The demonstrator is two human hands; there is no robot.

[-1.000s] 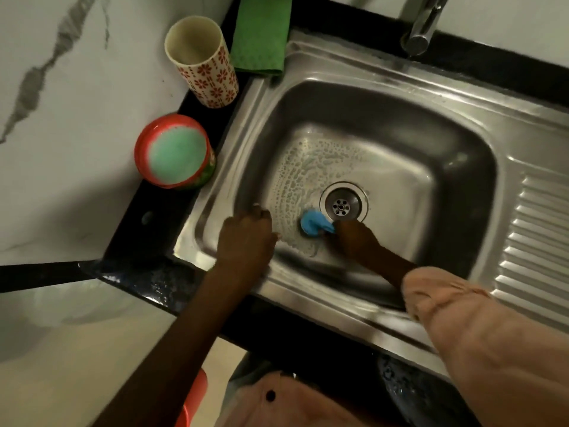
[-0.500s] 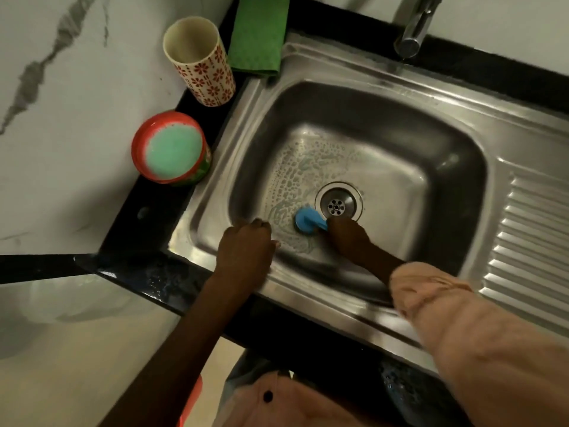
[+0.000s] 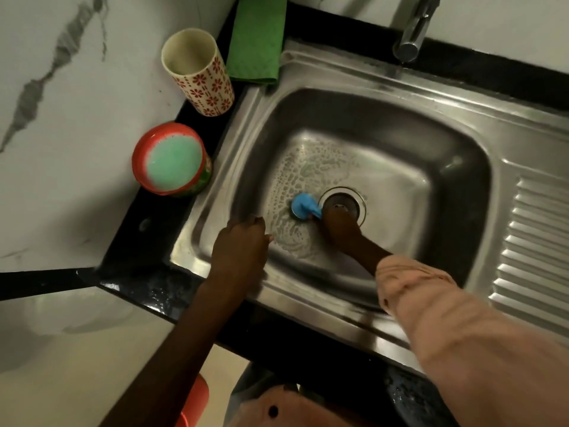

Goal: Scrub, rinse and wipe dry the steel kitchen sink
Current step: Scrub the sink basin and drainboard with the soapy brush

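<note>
Right hand (image 3: pixel 338 228) hides most of the blue scrubber (image 3: pixel 303 206) it holds.

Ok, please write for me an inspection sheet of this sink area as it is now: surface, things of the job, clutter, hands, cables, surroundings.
Surface: steel sink, suds on the basin floor left of the drain; ribbed drainboard at right.
Job's things: blue scrubber on the basin floor beside the drain; green cloth at the far left corner; faucet with no water seen running.
Clutter: patterned cup upright; red tub of green soap.
Hands: right hand grips the scrubber; left hand rests on the near rim, fingers curled.
Cables: nothing seen.
Surroundings: black counter, marble wall.
</note>
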